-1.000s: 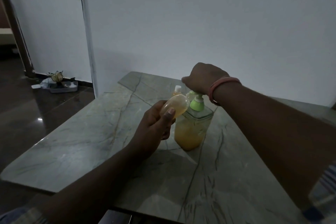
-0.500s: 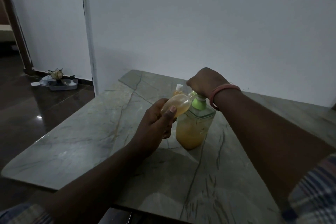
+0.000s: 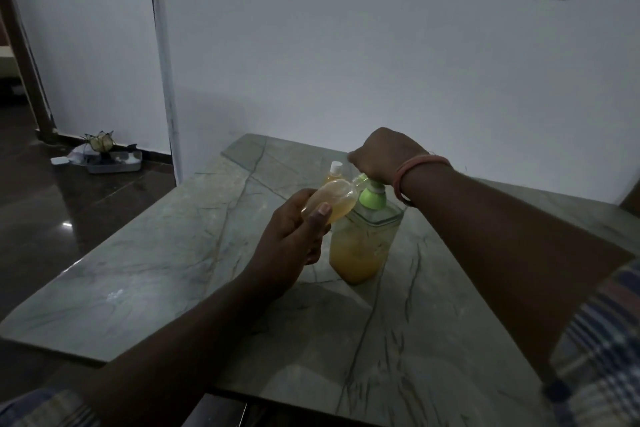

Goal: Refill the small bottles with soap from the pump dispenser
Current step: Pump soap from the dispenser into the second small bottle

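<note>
A clear pump dispenser (image 3: pixel 360 246) with a green pump and orange soap in its lower half stands on the marble table (image 3: pixel 145 270). My right hand (image 3: pixel 382 154) lies curled over the pump head and presses on it. My left hand (image 3: pixel 294 236) grips a small clear bottle (image 3: pixel 332 199), tilted, its mouth up at the green spout; orange soap shows inside it. A second small bottle (image 3: pixel 333 173) with a white cap stands just behind the dispenser, partly hidden.
The table's far side meets a white wall. On the dark floor at the left lies a grey tray (image 3: pixel 114 163) with small items. A dark object (image 3: pixel 214 409) sits at the table's near edge.
The right hand has gone down and come up a little on the pump head. The left hand keeps the small bottle at the spout.
</note>
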The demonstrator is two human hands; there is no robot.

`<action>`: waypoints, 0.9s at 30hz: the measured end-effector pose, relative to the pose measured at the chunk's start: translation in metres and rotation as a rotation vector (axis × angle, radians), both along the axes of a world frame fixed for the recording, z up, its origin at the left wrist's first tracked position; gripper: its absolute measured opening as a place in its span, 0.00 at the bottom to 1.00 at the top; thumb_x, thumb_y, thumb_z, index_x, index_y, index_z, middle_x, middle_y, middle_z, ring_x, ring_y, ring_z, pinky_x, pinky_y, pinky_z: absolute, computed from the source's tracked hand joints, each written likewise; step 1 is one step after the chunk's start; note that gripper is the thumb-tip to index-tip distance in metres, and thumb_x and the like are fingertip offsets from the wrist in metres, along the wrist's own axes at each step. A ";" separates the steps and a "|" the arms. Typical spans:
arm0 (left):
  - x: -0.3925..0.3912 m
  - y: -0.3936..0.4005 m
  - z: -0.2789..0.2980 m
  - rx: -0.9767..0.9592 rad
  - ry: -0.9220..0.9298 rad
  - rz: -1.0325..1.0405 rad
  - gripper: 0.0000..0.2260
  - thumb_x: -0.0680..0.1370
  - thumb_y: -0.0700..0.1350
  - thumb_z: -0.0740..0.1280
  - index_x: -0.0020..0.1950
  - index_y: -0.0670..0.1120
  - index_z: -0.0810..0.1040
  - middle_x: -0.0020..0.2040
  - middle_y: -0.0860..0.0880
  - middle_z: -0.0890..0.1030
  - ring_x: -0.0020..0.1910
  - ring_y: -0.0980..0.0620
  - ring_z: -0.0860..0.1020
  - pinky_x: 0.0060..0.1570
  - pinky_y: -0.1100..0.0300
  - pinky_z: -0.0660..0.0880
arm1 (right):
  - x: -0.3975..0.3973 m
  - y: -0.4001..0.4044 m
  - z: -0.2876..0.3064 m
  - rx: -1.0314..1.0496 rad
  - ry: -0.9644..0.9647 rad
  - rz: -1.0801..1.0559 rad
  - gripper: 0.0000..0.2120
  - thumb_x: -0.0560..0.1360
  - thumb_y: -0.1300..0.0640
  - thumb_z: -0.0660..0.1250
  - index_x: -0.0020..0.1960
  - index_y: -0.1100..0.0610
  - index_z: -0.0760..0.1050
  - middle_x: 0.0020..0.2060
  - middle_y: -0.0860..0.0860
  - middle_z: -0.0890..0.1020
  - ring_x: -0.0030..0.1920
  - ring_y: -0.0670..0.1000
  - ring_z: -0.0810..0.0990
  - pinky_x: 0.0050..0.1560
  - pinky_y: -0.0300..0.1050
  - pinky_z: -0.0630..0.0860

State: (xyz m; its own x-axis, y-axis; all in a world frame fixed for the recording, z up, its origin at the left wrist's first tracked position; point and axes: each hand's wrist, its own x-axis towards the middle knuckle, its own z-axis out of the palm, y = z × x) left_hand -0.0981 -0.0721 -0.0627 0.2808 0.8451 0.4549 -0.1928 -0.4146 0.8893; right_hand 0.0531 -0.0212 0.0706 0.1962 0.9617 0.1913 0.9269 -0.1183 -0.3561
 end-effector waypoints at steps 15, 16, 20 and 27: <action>0.000 0.003 -0.001 0.019 -0.016 -0.009 0.16 0.80 0.51 0.62 0.63 0.43 0.73 0.36 0.48 0.74 0.27 0.56 0.68 0.25 0.63 0.67 | 0.003 0.008 -0.006 0.043 0.036 -0.006 0.13 0.73 0.50 0.65 0.32 0.54 0.71 0.28 0.50 0.76 0.33 0.54 0.76 0.34 0.43 0.67; -0.001 0.004 -0.002 0.024 -0.021 -0.012 0.15 0.80 0.50 0.62 0.63 0.43 0.73 0.35 0.48 0.73 0.27 0.56 0.68 0.25 0.63 0.67 | 0.002 0.009 -0.010 0.045 0.062 -0.026 0.13 0.73 0.51 0.64 0.32 0.55 0.71 0.29 0.51 0.76 0.33 0.54 0.76 0.33 0.43 0.67; 0.000 0.000 -0.001 0.013 -0.005 -0.003 0.15 0.80 0.51 0.62 0.63 0.43 0.73 0.36 0.48 0.74 0.27 0.56 0.68 0.25 0.63 0.67 | 0.002 0.003 -0.005 -0.004 0.020 -0.023 0.13 0.73 0.51 0.63 0.32 0.55 0.73 0.28 0.51 0.78 0.33 0.53 0.77 0.36 0.43 0.69; -0.001 0.001 -0.001 0.026 -0.003 -0.006 0.15 0.80 0.51 0.62 0.62 0.43 0.74 0.36 0.47 0.73 0.27 0.56 0.68 0.25 0.62 0.67 | 0.004 0.002 -0.010 0.099 0.081 -0.027 0.13 0.72 0.51 0.63 0.31 0.55 0.70 0.28 0.52 0.75 0.34 0.56 0.75 0.35 0.44 0.67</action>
State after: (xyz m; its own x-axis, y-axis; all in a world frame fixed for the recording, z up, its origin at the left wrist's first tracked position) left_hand -0.0990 -0.0712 -0.0634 0.2843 0.8316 0.4770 -0.1975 -0.4361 0.8780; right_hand 0.0566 -0.0191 0.0610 0.2400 0.9332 0.2674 0.8917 -0.1030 -0.4408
